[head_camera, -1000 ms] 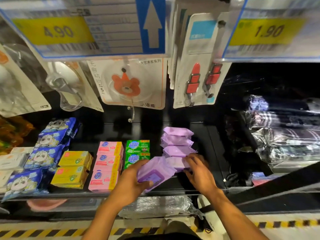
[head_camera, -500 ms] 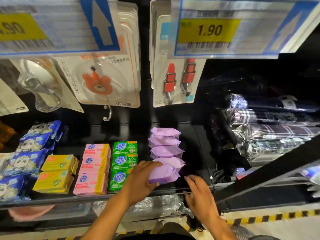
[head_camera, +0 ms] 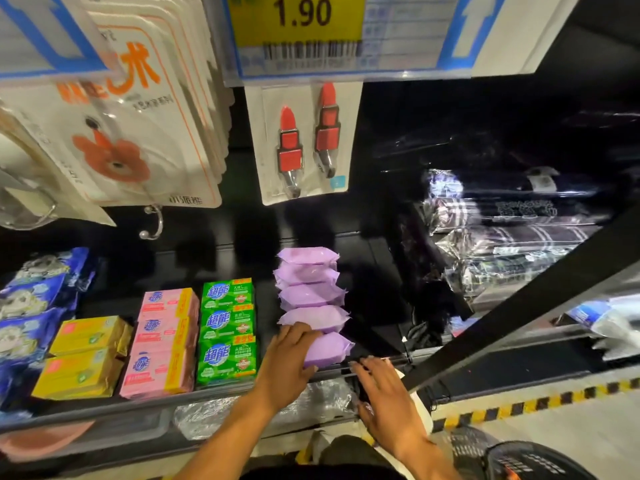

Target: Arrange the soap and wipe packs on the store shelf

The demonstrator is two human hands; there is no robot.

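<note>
Left hand fingers lay curled over the top of the nearest purple wipe pack, thumb at its near edge, gripping it at the near end of the row of purple wipe packs running near to far on the shelf, just right of the green soap boxes. Right hand fingers were straight and spread, holding nothing, tips at the shelf's front rail just right of that pack. Pink soap boxes, yellow soap boxes and blue packs sat further left, with a 1.90 price tag above.
</note>
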